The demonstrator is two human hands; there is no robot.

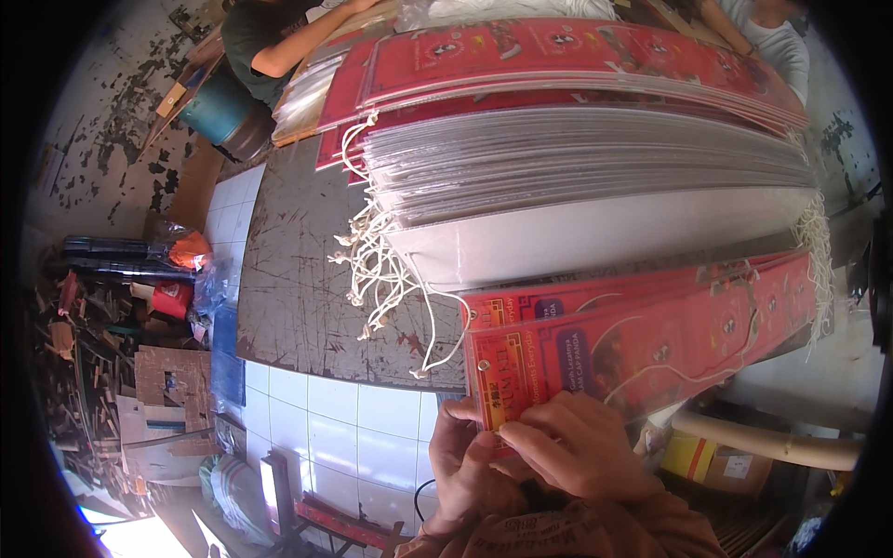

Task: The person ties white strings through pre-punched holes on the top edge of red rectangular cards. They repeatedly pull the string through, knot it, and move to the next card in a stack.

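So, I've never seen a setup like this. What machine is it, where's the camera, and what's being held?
There's no machine: those are a person's own bare hands. The single picture comes from a wide fisheye camera on that person's head, looking down, so straight edges look bent. On the scratched grey table is a thick pack of pale-backed sheets, with white strings at its ends. More red sheets lie beyond it. Nearest the wearer, the left hand and right hand hold a red printed card by its near left corner.
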